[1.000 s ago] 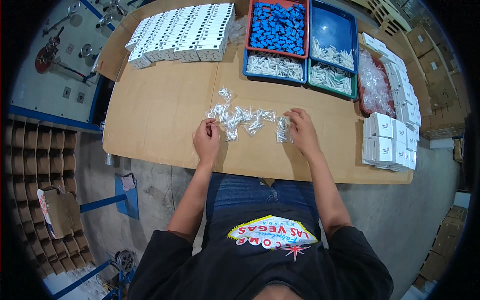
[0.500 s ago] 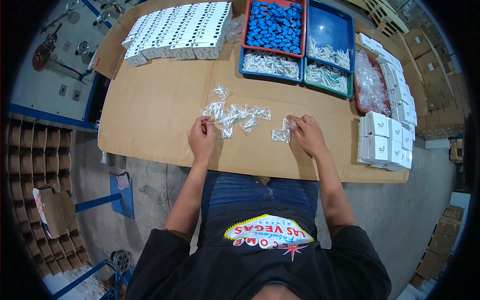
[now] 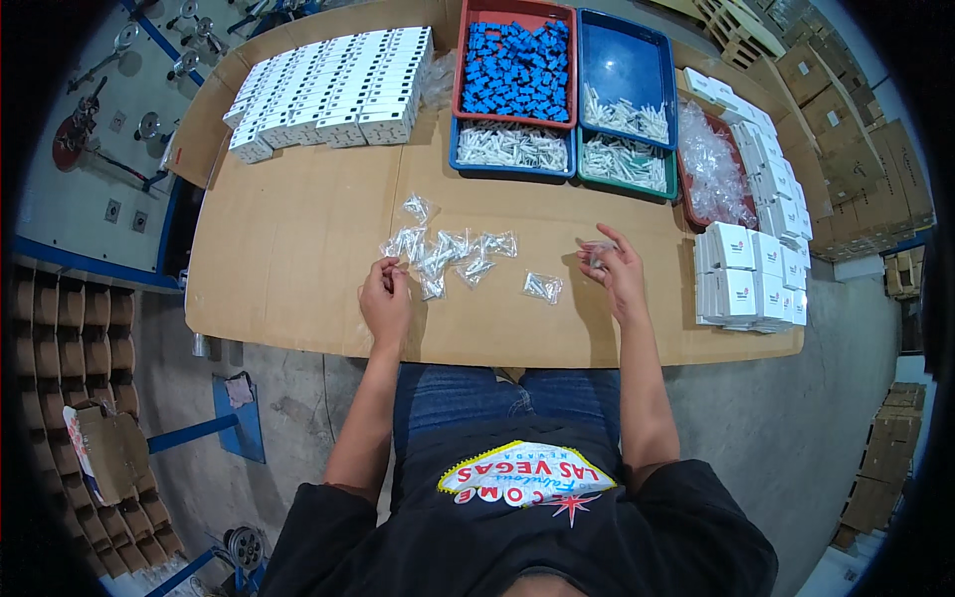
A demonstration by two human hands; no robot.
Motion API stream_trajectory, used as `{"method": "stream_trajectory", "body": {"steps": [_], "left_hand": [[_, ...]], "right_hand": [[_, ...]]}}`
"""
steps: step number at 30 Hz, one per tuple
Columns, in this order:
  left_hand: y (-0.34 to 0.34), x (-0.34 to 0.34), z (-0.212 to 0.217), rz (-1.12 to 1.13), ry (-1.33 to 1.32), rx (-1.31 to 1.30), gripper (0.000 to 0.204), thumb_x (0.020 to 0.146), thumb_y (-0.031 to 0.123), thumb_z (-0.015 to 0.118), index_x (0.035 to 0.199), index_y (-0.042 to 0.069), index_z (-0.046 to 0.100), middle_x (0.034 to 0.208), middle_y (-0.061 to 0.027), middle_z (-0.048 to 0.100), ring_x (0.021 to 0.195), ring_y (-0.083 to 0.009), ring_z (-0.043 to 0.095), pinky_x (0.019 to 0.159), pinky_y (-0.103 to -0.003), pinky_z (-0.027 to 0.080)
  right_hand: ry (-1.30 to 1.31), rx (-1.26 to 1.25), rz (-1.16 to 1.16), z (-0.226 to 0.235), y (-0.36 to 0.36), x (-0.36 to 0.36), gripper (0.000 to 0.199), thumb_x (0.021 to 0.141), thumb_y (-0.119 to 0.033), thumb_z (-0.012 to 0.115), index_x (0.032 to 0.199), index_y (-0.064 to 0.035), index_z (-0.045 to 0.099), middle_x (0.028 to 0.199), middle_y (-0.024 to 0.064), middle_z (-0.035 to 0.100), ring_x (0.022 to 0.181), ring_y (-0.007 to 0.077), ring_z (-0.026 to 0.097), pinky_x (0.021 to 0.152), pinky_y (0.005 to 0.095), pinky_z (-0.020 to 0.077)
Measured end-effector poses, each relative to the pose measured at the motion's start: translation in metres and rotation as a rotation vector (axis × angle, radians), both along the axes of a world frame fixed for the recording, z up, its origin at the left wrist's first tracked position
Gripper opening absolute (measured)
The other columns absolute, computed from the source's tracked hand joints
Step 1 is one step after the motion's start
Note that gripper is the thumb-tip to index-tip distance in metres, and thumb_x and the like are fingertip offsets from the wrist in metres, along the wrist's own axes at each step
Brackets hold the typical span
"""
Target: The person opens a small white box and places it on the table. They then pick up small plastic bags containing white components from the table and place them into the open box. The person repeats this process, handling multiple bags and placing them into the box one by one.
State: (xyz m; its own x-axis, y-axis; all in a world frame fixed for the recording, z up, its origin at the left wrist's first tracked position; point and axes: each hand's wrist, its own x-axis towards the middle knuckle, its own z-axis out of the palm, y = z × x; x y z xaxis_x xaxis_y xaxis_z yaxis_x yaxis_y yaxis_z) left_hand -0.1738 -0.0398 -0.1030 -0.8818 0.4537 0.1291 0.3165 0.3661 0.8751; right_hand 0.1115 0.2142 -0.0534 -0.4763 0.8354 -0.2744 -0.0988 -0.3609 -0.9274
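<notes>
My right hand (image 3: 624, 282) is raised over the cardboard-covered table, its fingers curled round a small clear plastic bag (image 3: 597, 253). Left of it lies a single clear bag of white and grey pieces (image 3: 542, 288). A loose cluster of similar small bags (image 3: 435, 261) is spread nearer the table's middle. At the left edge of that cluster is my left hand (image 3: 384, 303), closed with thumb and fingertips together. Whether anything is between those fingertips is hidden.
Small white boxes (image 3: 328, 85) stand in rows at the back left. Trays hold blue pieces (image 3: 517, 70) and white plugs (image 3: 512, 146). A red tray of clear bags (image 3: 714, 169) sits at the right, beside stacked white packets (image 3: 751, 274). Cardboard (image 3: 269, 249) covers the table.
My right hand has lifted one of the two right-hand bags off the table, leaving the other lying there. My left hand stays beside the cluster. The whole view has shifted slightly.
</notes>
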Motion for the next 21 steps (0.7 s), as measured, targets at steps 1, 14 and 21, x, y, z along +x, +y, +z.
{"method": "stream_trajectory", "body": {"steps": [1,14,21], "left_hand": [[0.0,0.0,0.0,-0.001,-0.017,0.01,0.016,0.094,0.013,0.063,0.108,0.007,0.07,0.084,-0.0019,0.074,0.069,-0.0159,0.064,0.08,-0.034,0.046],[0.0,0.001,-0.002,-0.001,0.012,0.019,0.016,0.094,0.013,0.063,0.108,0.009,0.071,0.085,-0.0005,0.074,0.071,-0.016,0.063,0.081,-0.033,0.045],[-0.002,-0.002,-0.003,-0.035,0.117,-0.017,0.016,0.097,0.008,0.061,0.108,0.001,0.068,0.083,-0.0068,0.074,0.072,-0.0132,0.067,0.068,-0.029,0.052]], "right_hand": [[0.058,-0.064,-0.026,0.001,0.001,0.004,0.026,0.1,-0.011,0.062,0.123,0.0001,0.062,0.111,0.0147,0.071,0.104,0.0243,0.072,0.081,0.0331,0.0591],[-0.032,-0.007,-0.11,0.009,0.027,0.008,0.026,0.101,-0.026,0.067,0.115,-0.0035,0.071,0.126,0.01,0.071,0.115,0.0187,0.067,0.091,0.0374,0.0564],[0.007,-0.031,-0.086,0.008,0.052,-0.04,0.027,0.093,-0.025,0.079,0.105,-0.0039,0.067,0.102,0.0058,0.068,0.101,0.0162,0.067,0.081,0.0348,0.0603]]}}
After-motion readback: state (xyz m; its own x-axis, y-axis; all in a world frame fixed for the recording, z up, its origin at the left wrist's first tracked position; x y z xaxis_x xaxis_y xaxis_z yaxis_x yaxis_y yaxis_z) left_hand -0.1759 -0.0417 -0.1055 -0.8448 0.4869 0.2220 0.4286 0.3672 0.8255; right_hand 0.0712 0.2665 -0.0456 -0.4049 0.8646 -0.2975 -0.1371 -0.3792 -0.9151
